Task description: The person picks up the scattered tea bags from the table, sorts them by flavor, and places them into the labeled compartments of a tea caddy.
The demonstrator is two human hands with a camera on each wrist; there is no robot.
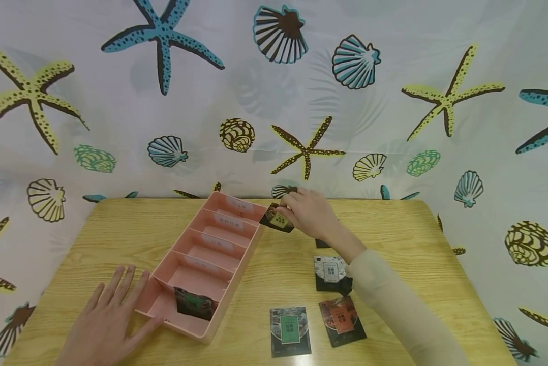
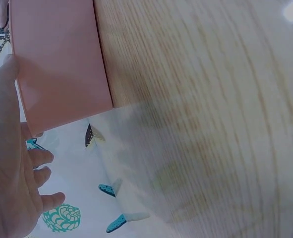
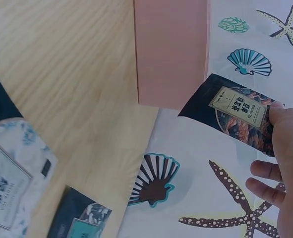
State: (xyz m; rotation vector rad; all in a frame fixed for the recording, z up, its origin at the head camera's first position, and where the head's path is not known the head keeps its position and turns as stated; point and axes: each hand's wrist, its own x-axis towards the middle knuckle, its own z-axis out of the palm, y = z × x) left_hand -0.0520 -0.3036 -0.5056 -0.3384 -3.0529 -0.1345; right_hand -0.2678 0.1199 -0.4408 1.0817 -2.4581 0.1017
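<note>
My right hand (image 1: 310, 211) pinches a dark oolong tea sachet (image 3: 240, 110) with a yellowish label between thumb and fingers. In the head view the sachet is tilted beside the far right corner of a pink divided box (image 1: 196, 279). The box has several compartments with white labels on the dividers. A dark sachet with a green label (image 1: 193, 305) leans in the nearest compartment. At the box's near left corner, my left hand (image 1: 104, 315) spreads its fingers, and the thumb touches the rim.
On the wooden table (image 1: 393, 229), right of the box, lie a green-label sachet (image 1: 290, 330), a red-label sachet (image 1: 342, 320) and a white-and-black sachet (image 1: 331, 273). Another dark sachet (image 1: 322, 243) is partly hidden by my right wrist. A shell-and-starfish cloth (image 1: 201, 112) hangs behind.
</note>
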